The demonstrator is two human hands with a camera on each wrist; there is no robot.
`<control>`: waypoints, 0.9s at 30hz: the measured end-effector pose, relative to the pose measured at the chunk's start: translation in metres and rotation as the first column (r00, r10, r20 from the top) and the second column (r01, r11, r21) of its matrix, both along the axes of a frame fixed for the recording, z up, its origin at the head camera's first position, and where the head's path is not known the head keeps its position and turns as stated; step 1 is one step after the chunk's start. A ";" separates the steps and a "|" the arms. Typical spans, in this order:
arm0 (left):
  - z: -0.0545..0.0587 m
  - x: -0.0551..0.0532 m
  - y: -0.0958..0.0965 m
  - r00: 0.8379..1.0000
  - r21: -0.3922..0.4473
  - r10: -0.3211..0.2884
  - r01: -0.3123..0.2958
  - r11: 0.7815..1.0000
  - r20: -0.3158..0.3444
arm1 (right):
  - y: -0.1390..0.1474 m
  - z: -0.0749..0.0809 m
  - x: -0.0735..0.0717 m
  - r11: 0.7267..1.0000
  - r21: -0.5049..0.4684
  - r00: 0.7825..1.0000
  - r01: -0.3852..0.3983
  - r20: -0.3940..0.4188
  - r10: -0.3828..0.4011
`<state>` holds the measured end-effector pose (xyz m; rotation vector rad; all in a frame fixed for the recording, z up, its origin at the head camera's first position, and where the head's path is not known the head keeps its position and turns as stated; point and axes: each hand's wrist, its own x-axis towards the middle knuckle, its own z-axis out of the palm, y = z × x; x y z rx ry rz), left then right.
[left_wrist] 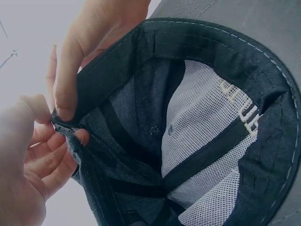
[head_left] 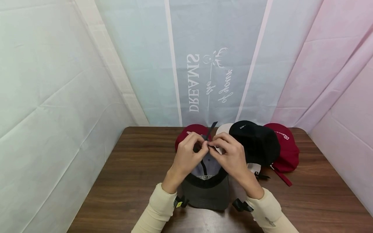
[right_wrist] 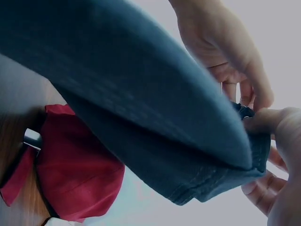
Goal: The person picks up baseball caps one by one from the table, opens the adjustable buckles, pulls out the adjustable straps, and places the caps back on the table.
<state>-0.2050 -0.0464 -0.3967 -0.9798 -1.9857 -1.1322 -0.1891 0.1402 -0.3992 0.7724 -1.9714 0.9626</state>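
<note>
A dark grey baseball cap [head_left: 208, 197] is held up over the table, its brim toward me and its inside facing up. My left hand [head_left: 188, 155] pinches the back closure of the cap between thumb and fingers. Opposite it, my right hand [head_left: 231, 155] pinches the same spot, the fingertips of both hands nearly meeting. A loose strap end [head_left: 214, 127] sticks up past the fingers. In the left wrist view a small metal buckle [left_wrist: 66, 128] shows between the fingertips, and white mesh lining [left_wrist: 202, 136] fills the crown. The fingertips partly hide the buckle.
Behind the hands lies a red cap [head_left: 193, 129]. To the right sit a black cap [head_left: 259, 145], partly covered white caps [head_left: 223, 128] and another red cap [head_left: 287, 155] with its strap hanging out. Fabric walls [head_left: 140, 64] enclose the brown wooden table [head_left: 125, 181].
</note>
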 end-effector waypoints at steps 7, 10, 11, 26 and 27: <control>0.001 0.001 0.002 1.000 0.000 -0.014 0.014 1.000 -0.004 | 0.000 -0.002 -0.001 1.000 0.016 0.999 0.014 -0.047 -0.013; 0.002 0.001 0.004 1.000 0.001 -0.016 0.016 1.000 -0.010 | 0.000 -0.002 0.000 1.000 0.015 0.998 0.015 -0.059 -0.014; 0.002 0.001 0.004 1.000 0.000 -0.015 0.015 1.000 -0.012 | 0.000 -0.002 0.000 1.000 0.017 0.998 0.017 -0.069 -0.016; 0.000 0.004 0.010 0.999 0.004 -0.011 0.011 1.000 -0.033 | -0.001 0.000 0.002 1.000 0.022 0.981 0.022 -0.193 -0.017; 0.001 0.005 0.010 0.999 0.006 -0.013 0.013 1.000 -0.032 | -0.001 0.000 0.002 0.999 0.023 0.980 0.022 -0.198 -0.018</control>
